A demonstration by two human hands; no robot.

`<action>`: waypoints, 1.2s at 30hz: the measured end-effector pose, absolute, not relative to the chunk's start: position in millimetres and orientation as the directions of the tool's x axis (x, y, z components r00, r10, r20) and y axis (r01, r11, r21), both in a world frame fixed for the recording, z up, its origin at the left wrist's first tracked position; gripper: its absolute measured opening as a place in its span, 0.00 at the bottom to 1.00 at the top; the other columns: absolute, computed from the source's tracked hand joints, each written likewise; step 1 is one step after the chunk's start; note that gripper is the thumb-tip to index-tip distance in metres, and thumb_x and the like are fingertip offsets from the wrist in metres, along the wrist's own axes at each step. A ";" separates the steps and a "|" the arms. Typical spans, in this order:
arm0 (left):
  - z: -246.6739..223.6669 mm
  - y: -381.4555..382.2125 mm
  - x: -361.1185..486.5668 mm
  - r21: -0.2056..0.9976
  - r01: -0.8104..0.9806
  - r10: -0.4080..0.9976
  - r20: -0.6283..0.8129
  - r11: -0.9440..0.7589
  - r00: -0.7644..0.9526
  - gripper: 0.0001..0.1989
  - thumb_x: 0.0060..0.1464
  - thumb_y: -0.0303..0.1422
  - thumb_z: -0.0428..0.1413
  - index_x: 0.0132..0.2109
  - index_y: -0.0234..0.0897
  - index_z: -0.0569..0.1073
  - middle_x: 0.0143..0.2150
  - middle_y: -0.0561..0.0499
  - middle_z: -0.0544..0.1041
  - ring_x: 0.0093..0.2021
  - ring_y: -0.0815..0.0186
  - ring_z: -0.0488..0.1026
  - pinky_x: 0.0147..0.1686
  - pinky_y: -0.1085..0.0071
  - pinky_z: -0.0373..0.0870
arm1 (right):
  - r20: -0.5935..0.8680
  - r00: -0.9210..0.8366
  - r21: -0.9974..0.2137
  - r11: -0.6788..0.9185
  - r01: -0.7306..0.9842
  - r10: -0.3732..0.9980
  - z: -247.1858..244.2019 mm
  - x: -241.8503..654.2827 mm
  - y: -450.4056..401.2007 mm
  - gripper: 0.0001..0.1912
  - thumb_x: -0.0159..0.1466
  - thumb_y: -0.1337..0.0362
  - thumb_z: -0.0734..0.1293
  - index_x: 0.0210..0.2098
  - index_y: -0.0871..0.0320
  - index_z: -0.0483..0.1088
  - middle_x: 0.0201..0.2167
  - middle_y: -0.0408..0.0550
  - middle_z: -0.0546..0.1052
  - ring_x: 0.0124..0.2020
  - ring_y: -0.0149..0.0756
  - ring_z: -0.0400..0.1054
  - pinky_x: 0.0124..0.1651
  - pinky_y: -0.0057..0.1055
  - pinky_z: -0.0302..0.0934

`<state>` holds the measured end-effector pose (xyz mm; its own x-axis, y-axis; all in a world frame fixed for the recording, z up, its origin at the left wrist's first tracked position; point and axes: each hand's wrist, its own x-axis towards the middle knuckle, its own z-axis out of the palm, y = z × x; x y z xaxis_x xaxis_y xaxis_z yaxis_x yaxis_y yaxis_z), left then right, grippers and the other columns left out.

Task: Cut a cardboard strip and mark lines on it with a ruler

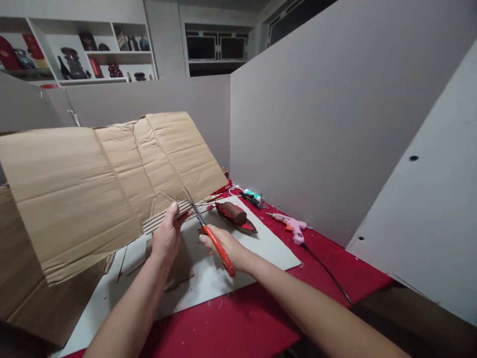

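Observation:
My left hand [168, 232] grips the lower edge of a large creased cardboard sheet [122, 174], together with several narrow strips [162, 217] stacked at that edge. The sheet is raised and tilted above the table. In my right hand [223, 246] are scissors [218, 248] with orange-red handles, their blades pointing up and left at the sheet's lower edge, beside the strips. Just right of the blades, a dark boat-shaped piece [246, 227] with a brown roll [234, 213] on it lies on a white board [272, 253].
A pink glue gun [294, 226] with a black cord rests on the red tablecloth [331, 258] at the right. Behind it are a glue tube [252, 194] and grey partitions [316, 124]. More cardboard [44, 268] stands at the lower left.

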<state>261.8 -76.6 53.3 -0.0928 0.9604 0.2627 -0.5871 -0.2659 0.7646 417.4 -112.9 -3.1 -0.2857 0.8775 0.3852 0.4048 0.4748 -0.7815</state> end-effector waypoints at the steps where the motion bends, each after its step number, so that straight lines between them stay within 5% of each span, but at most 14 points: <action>1: 54.1 -77.2 261.3 0.767 -0.587 0.962 0.255 -0.261 -0.094 0.10 0.44 0.36 0.68 0.27 0.36 0.76 0.28 0.55 0.79 0.33 0.66 0.78 0.41 0.66 0.77 | 0.392 -0.285 -0.780 0.481 0.400 0.874 -2.7 416.2 -112.4 0.23 0.68 0.41 0.59 0.30 0.54 0.58 0.27 0.41 0.66 0.29 0.33 0.63 0.33 0.29 0.59; 9: 57.8 -84.1 257.2 0.785 -0.582 0.974 0.214 -0.213 -0.068 0.09 0.43 0.34 0.67 0.26 0.36 0.76 0.27 0.55 0.78 0.33 0.66 0.77 0.38 0.68 0.77 | 0.359 -0.248 -0.811 0.432 0.394 0.900 -5.4 411.8 -120.1 0.24 0.68 0.40 0.58 0.29 0.54 0.57 0.24 0.39 0.63 0.25 0.32 0.59 0.29 0.28 0.57; 25: 52.7 -87.4 260.3 0.791 -0.567 0.971 0.227 -0.228 -0.074 0.10 0.43 0.37 0.68 0.27 0.36 0.77 0.29 0.53 0.80 0.34 0.64 0.78 0.40 0.67 0.77 | 0.251 -0.196 -0.959 0.271 0.083 0.948 -16.9 404.5 -128.7 0.27 0.62 0.38 0.64 0.26 0.53 0.57 0.15 0.34 0.59 0.12 0.27 0.54 0.15 0.26 0.49; 36: 45.7 -91.8 262.2 0.844 -0.508 0.977 0.214 -0.174 0.020 0.12 0.43 0.41 0.67 0.28 0.37 0.80 0.28 0.49 0.81 0.33 0.59 0.79 0.39 0.63 0.77 | 0.260 -0.217 -0.942 0.297 0.159 0.941 -15.4 402.0 -118.4 0.30 0.66 0.34 0.56 0.30 0.56 0.62 0.20 0.38 0.65 0.18 0.27 0.60 0.23 0.25 0.58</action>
<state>262.2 -91.8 45.7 0.0204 0.9766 0.2141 -0.5076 -0.1744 0.8438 402.0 -118.4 -15.4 -0.2169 0.9410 0.2598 0.1587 0.2965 -0.9417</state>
